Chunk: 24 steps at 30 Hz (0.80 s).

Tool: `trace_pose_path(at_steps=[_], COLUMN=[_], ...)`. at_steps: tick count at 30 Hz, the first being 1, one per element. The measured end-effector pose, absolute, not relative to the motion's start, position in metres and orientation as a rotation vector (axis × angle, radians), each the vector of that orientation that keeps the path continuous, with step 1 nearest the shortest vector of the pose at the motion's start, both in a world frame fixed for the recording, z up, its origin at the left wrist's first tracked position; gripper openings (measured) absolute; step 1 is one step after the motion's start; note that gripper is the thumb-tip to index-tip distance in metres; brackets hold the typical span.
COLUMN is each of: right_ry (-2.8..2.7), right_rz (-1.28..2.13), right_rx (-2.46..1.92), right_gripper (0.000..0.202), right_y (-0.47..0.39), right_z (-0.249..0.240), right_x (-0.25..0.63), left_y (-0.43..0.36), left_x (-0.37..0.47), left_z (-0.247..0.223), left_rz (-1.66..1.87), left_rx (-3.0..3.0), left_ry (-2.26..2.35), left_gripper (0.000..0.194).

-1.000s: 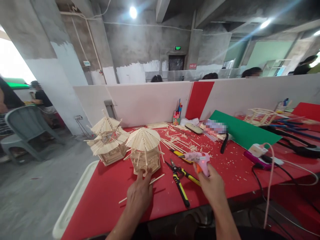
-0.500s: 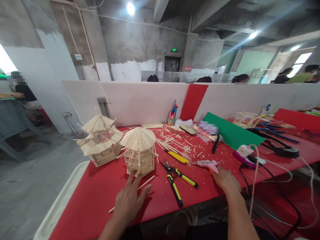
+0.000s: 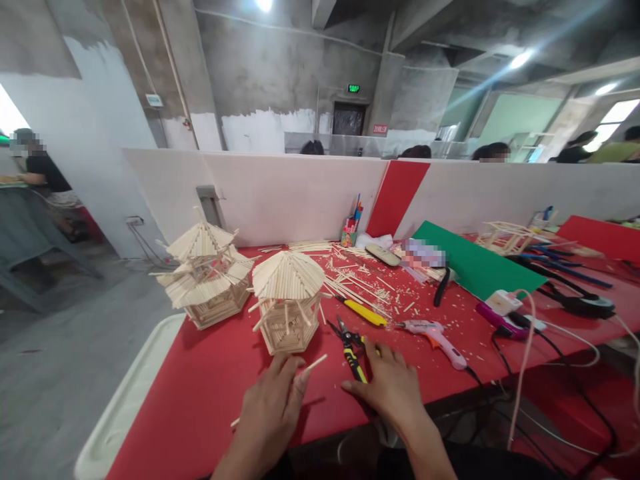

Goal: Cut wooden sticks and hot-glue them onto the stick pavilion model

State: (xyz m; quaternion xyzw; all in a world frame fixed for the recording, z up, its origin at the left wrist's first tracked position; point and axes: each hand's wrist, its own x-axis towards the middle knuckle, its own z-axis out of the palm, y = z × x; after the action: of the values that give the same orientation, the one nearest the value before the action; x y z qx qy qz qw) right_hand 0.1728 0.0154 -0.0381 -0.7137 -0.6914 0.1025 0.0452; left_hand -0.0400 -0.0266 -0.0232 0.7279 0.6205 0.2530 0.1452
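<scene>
In the head view my left hand (image 3: 273, 407) pinches a thin wooden stick (image 3: 317, 362), whose two ends stick out on either side. Just beyond it a small pavilion model (image 3: 289, 320) of wooden sticks, with a pointed roof, leans back on the red table. My right hand (image 3: 393, 383) is over the yellow-and-black pliers (image 3: 353, 357), thumb and fingers spread around their handles. The hand hides most of the handles; a firm grip does not show. To its right lies the pink glue gun (image 3: 435, 337), out of both hands.
A larger stick pavilion (image 3: 207, 280) stands at left. A yellow utility knife (image 3: 365, 311) lies behind the pliers, near scattered sticks and scraps (image 3: 373, 283). A pen holder (image 3: 350, 230), a green board (image 3: 475, 263) and a power strip (image 3: 500, 320) with cables are farther off.
My right hand has let go of the glue gun and moved left over the pliers. My left hand has taken up the stick from the table. The near pavilion has tipped backward.
</scene>
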Motion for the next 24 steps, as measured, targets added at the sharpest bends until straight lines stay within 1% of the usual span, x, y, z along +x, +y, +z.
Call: trace_pose_path(at_steps=[3,6,8,9,11,14,16,18,21,24], right_ry=[-2.132,-2.191,-2.199,-2.193,-2.164,-2.087,-2.012,-1.922,-1.779,-1.549], right_rz=[0.313,0.357,0.329,0.298,0.240,0.239,0.335,0.480,0.763,1.102], right_rx=[-2.249,-2.257,-2.275,-2.287,-2.316,-2.328,-2.282,-2.181,-1.944,-1.768], right_gripper=[0.078,0.072,0.069,0.069,0.066,0.057,0.053,0.056,0.060,0.064], right_y=[0.014,0.016,0.016,0.015,0.013,0.007,0.000,-0.008,-0.021,-0.029], right_z=[-0.039,-0.035,-0.035,-0.037,-0.042,-0.050,-0.054,-0.055,-0.057,-0.062], right_x=[0.174,0.177,0.176,0.174,0.172,0.173,0.178,0.185,0.195,0.200], left_y=[-0.042,-0.055,-0.059,-0.058,-0.051,-0.033,-0.022,-0.014,-0.010,-0.009], left_x=[-0.055,-0.073,-0.086,-0.094,-0.108,-0.125,-0.130,-0.129,-0.121,-0.109], left_z=[-0.016,-0.014,-0.014,-0.013,-0.013,-0.014,-0.015,-0.017,-0.022,-0.026], left_rz=[0.833,1.109,1.309,1.354,1.336,1.523,1.549,1.459,1.263,1.236], left_rx=[1.929,1.623,1.346,1.247,1.162,0.966,0.861,0.891,0.995,0.961], left_ry=[1.660,1.665,1.734,1.735,1.678,1.628,1.523,1.385,1.209,1.117], left_gripper=[0.037,0.033,0.038,0.040,0.043,0.041,0.037,0.036,0.036,0.033])
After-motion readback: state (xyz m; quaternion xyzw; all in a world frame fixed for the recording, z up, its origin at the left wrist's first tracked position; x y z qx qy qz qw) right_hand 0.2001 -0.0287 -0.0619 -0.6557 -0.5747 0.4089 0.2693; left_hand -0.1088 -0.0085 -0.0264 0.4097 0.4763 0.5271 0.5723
